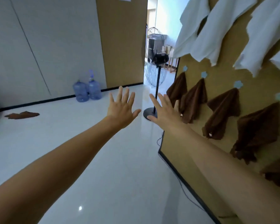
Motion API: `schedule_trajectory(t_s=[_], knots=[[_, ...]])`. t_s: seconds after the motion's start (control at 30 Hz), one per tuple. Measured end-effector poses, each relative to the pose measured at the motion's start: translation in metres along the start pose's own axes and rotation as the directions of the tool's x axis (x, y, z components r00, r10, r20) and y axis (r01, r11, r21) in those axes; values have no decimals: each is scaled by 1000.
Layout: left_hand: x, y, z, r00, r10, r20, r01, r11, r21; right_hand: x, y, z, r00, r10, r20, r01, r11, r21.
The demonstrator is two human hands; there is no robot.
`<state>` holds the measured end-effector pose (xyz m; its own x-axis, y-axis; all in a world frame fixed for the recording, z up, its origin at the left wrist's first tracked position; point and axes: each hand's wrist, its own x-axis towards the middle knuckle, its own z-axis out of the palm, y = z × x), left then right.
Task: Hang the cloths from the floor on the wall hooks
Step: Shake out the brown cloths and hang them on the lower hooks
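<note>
Bright, even daylight; soft, wide-angle picture.
Light pours from the blown-out doorway point(162, 21) and gleams on the glossy floor point(55, 143), with one small glare spot. The white cloths point(217, 29) blur at top right; lines bow toward the edges.

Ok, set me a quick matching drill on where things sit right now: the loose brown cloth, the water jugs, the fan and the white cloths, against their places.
Things
1. loose brown cloth
2. water jugs
3. fan
4. white cloths

Places
A. top row on the hook wall
B. standing in front of the doorway
C. flat on the floor, far left
D. at the foot of the grey wall

Pairs: 1-C, 2-D, 3-B, 4-A
</note>
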<state>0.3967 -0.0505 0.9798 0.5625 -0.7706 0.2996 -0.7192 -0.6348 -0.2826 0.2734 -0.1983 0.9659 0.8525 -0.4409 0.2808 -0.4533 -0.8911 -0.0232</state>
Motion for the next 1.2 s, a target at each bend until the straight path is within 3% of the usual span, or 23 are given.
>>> schedule_trajectory(t_s=[0.27, 0.63, 1.2], knots=[[24, -183, 44, 989, -146, 0, 146, 989, 25, 124, -152, 15, 990, -142, -2, 142, 989, 47], [49, -348, 141, 942, -324, 85, 316, 944, 94, 276, -302, 98, 939, -341, 31, 336, 934, 121], [201, -595, 279, 753, -642, 146, 599, 760, 253, 599, -491, 218, 773, -634, 23, 612, 756, 233]])
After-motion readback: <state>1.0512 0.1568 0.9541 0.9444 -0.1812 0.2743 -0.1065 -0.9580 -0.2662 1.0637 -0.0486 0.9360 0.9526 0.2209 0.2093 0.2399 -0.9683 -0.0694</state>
